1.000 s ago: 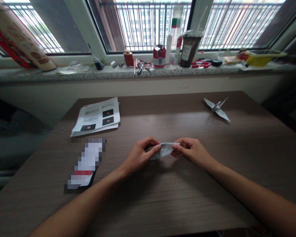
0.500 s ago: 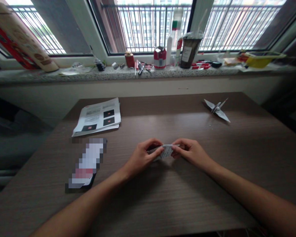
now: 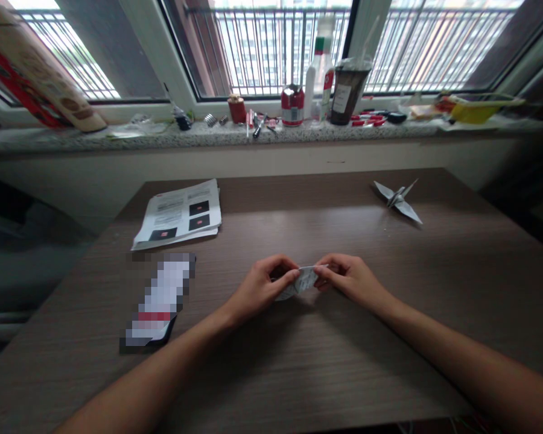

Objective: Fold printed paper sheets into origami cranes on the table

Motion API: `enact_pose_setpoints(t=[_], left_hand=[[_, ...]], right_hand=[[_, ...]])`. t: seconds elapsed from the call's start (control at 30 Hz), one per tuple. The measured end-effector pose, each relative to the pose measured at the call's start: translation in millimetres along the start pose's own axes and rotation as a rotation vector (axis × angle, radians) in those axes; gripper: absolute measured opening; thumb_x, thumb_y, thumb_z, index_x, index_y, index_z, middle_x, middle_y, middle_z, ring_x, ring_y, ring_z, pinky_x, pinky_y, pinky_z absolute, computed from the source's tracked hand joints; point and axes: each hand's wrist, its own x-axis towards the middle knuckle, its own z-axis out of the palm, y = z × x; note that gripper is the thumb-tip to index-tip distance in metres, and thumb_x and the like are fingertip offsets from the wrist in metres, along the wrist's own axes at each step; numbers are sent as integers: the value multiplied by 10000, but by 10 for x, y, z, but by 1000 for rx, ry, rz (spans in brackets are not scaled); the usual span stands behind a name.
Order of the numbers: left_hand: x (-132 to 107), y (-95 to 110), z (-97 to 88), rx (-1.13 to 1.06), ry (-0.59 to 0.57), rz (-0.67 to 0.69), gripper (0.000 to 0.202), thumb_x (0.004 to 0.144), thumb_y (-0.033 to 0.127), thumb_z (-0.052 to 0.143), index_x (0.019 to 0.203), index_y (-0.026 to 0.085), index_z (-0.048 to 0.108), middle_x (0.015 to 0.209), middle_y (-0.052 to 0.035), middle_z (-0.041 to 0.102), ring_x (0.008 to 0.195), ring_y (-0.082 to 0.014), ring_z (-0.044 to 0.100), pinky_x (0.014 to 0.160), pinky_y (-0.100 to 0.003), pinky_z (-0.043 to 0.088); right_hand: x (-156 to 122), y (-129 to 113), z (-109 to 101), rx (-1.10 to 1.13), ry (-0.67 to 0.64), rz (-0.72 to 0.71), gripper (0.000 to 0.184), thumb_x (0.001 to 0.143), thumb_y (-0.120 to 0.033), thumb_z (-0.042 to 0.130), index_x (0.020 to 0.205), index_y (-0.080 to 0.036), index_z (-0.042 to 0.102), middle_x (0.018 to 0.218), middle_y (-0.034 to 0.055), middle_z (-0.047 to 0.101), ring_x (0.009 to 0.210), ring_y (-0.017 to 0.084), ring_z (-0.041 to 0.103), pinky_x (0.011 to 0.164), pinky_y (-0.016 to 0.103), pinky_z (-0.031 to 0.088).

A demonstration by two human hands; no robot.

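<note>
A small folded piece of printed paper is held between my two hands over the middle of the table. My left hand pinches its left part between thumb and fingers, and a lower flap shows beneath the thumb. On the other side, my right hand grips the paper's upper right edge with thumb and fingertips. Parts of the paper lie hidden behind the fingers. A finished-looking folded paper crane with spread wings rests at the far right of the table.
Printed sheets lie stacked at the back left of the brown table. A phone, its screen blurred, lies left of my left forearm. The windowsill behind carries a can, a drink cup, bottles and small tools.
The lower left part of the paper has swung slightly down and shows more beneath my left thumb. Both hands stay almost in place.
</note>
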Motion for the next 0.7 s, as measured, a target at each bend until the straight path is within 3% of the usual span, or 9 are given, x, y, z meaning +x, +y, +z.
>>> enact_pose_setpoints(t=[0.4,0.7], left_hand=[[22,26,13,-60,17,-49,284,955,418,696,932,137,738,856,-49,718,736,-148,618,668,-239,476],[23,-18,26,-63,-3,-76,251,929,399,738,970,154,771,893,-57,760,785,-162,669,716,-255,505]], right_hand=[[-6,-27,-22,-65,-15,-17,281,944,-464,694,961,-186,731,824,46,764,758,198,752,714,316,611],[-15,-30,-19,-182,-22,-63,299,962,-475,673,942,-188,755,815,43,775,737,190,749,695,287,578]])
